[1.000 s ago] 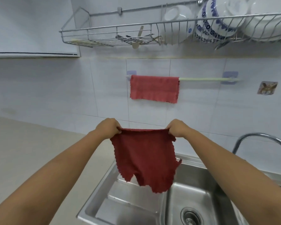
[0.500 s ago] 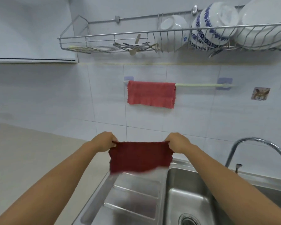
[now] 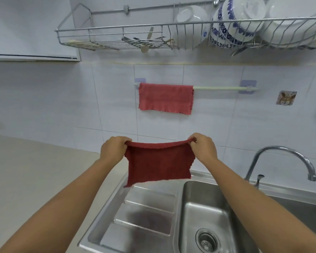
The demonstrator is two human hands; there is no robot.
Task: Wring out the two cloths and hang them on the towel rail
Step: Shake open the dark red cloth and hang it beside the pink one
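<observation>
A dark red cloth [image 3: 158, 164] hangs spread out between my hands above the sink's draining board. My left hand [image 3: 113, 148] grips its top left corner and my right hand [image 3: 203, 147] grips its top right corner. A lighter red cloth [image 3: 165, 98] is draped over the left half of the pale green towel rail [image 3: 224, 88] on the tiled wall, straight beyond the held cloth. The rail's right half is bare.
A steel sink [image 3: 202, 216] with a ribbed draining board [image 3: 144, 214] lies below the cloth. A curved tap [image 3: 281, 152] stands at the right. A wire dish rack [image 3: 171, 31] with bowls and plates hangs overhead. A beige worktop [image 3: 35, 170] stretches to the left.
The cloth flipped up and has dropped back to hang more evenly between my hands. The view tilted up a little, so the rail sits lower in the picture.
</observation>
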